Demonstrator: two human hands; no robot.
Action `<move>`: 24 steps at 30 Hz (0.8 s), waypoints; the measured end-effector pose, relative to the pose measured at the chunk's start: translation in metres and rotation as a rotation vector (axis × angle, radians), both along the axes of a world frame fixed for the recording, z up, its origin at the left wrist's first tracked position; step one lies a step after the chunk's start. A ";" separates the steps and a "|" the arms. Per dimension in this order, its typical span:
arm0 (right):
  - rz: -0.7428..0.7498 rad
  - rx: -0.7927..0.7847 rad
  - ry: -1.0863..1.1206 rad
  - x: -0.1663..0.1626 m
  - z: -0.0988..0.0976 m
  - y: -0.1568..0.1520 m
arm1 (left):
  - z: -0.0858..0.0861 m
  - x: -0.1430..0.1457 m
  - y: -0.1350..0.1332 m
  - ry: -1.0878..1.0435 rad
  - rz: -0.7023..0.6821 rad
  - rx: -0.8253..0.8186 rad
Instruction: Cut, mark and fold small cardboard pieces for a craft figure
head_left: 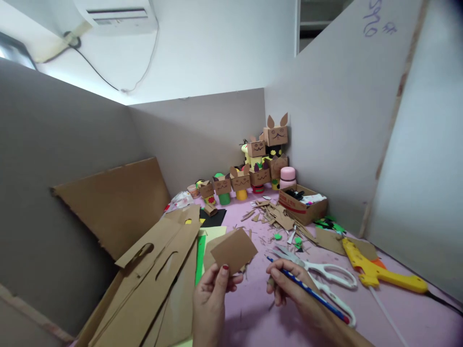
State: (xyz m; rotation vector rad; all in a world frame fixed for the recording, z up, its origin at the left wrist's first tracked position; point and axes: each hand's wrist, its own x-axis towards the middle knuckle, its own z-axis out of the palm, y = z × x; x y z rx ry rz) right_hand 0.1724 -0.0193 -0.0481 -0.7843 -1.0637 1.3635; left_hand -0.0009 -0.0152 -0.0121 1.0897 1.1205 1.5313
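Observation:
My left hand [216,289] pinches a small brown cardboard rectangle [234,250] by its lower edge, thumb on top, raised above the pink tabletop. In my right hand [289,285] is a blue pencil [313,291] with a pale pattern, its tip pointing up and left toward the cardboard but apart from it. A small brown piece, perhaps a cardboard scrap, shows under the right fingers; I cannot tell if it is held. White-handled scissors [327,272] lie just beyond and right of my right hand, partly hidden by it.
Large cardboard sheets [159,270] are stacked at left. A yellow hot glue gun [379,274] lies at right, with its cord trailing off. Cardboard scraps [278,214], a small box [306,205], a pink flask [287,177] and several cardboard animal figures [240,182] stand or lie farther back.

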 end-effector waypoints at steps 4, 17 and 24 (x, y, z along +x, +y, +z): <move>-0.014 0.034 0.019 0.002 0.005 -0.001 | -0.007 0.008 -0.002 0.067 -0.127 -0.037; -0.074 -0.056 0.078 0.005 0.015 -0.003 | -0.023 0.014 -0.008 0.244 -0.280 0.178; -0.044 -0.051 0.029 0.005 0.014 -0.005 | -0.028 0.007 -0.005 0.307 -0.209 0.171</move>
